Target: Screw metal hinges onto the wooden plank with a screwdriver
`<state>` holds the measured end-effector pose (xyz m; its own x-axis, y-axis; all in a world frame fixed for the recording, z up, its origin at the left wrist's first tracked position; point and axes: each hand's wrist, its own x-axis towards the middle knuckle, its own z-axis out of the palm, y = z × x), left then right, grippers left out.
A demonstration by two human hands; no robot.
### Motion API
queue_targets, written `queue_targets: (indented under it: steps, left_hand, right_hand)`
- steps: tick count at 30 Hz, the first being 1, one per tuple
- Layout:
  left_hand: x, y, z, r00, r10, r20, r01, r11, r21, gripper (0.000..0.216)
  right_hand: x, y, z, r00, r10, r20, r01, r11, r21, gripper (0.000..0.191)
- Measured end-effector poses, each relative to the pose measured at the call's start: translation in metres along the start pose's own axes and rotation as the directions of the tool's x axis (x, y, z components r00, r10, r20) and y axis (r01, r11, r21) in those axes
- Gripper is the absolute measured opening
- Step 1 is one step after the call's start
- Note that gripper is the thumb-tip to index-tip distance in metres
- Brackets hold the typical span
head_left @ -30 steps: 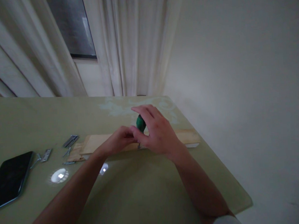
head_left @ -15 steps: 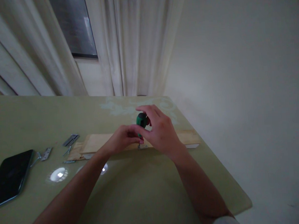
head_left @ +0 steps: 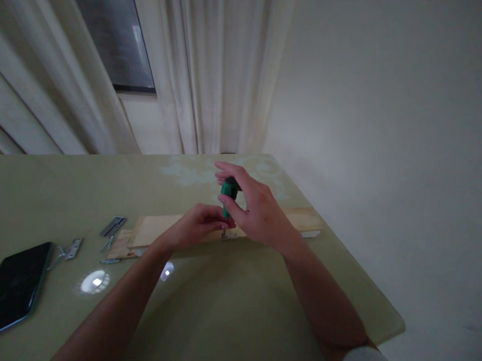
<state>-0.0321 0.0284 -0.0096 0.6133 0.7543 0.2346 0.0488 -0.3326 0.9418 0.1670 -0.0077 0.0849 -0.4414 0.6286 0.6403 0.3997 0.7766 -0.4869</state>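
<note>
My right hand (head_left: 255,211) grips the green handle of a screwdriver (head_left: 227,194), which stands upright over a small metal hinge (head_left: 229,235) at the near edge of a long wooden board (head_left: 158,229). My left hand (head_left: 198,223) is closed in a pinch around the lower shaft of the screwdriver, just above the hinge. The board lies flat across the green table (head_left: 215,306). The screwdriver's tip is hidden behind my fingers.
A dark phone (head_left: 13,288) lies at the left. Near the board's left end are loose metal hinges (head_left: 74,248), another hinge (head_left: 113,226) and screws (head_left: 110,260). The table's right edge and corner are close on the right. Curtains and a window are behind.
My right hand's fingers have shifted round the green handle and lifted slightly, showing more of it. My left hand stays pinched at the shaft. The board has not moved.
</note>
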Motion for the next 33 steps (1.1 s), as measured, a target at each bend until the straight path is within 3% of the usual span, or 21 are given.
queue_targets:
  steps: [2, 6, 10, 12, 16, 21, 25, 30, 33]
  left_hand:
    - [0.0, 0.0, 0.0, 0.999, 0.018, -0.041, -0.017, 1.0, 0.023, 0.015]
    - [0.0, 0.001, 0.003, 0.994, -0.02, -0.103, 0.02, 1.0, -0.003, 0.017]
    - [0.0, 0.0, 0.002, 1.0, 0.018, -0.001, -0.018, 1.0, -0.02, 0.016]
    - [0.0, -0.003, 0.001, 0.999, 0.021, -0.04, -0.022, 1.0, -0.01, 0.014]
    - [0.0, -0.006, -0.001, 0.989, -0.048, -0.143, 0.046, 0.999, -0.014, 0.022]
    - [-0.001, 0.004, -0.002, 0.997, 0.034, -0.069, -0.034, 0.999, 0.003, 0.016]
    - [0.0, 0.006, 0.0, 0.979, 0.041, -0.2, -0.04, 0.999, 0.011, 0.019]
    - [0.0, 0.002, -0.002, 0.998, 0.035, -0.055, -0.034, 0.999, 0.005, 0.018]
    - [0.0, 0.0, -0.002, 0.989, 0.031, -0.145, -0.027, 0.999, 0.024, 0.02]
  right_hand:
    - [-0.001, -0.002, -0.001, 1.0, -0.008, 0.009, 0.008, 1.0, -0.003, 0.062]
    - [0.0, -0.002, 0.0, 0.995, 0.035, -0.098, -0.049, 0.988, -0.147, 0.048]
    - [0.002, 0.003, 0.001, 0.996, 0.06, -0.066, -0.058, 0.998, 0.033, 0.063]
    - [0.002, 0.004, 0.001, 0.995, 0.065, -0.077, -0.059, 0.995, 0.079, 0.063]
    - [0.002, 0.003, 0.0, 0.99, 0.095, -0.105, -0.095, 0.995, 0.011, 0.041]
    - [0.001, 0.003, 0.002, 0.999, 0.033, 0.022, -0.034, 0.997, 0.065, 0.054]
    - [0.002, 0.004, 0.004, 0.998, 0.006, -0.061, -0.009, 0.999, -0.049, 0.04]
    - [0.001, 0.004, 0.002, 0.999, 0.046, -0.023, -0.044, 0.997, 0.064, 0.061]
    - [0.001, 0.003, 0.002, 0.994, 0.08, -0.073, -0.078, 0.996, 0.033, 0.054]
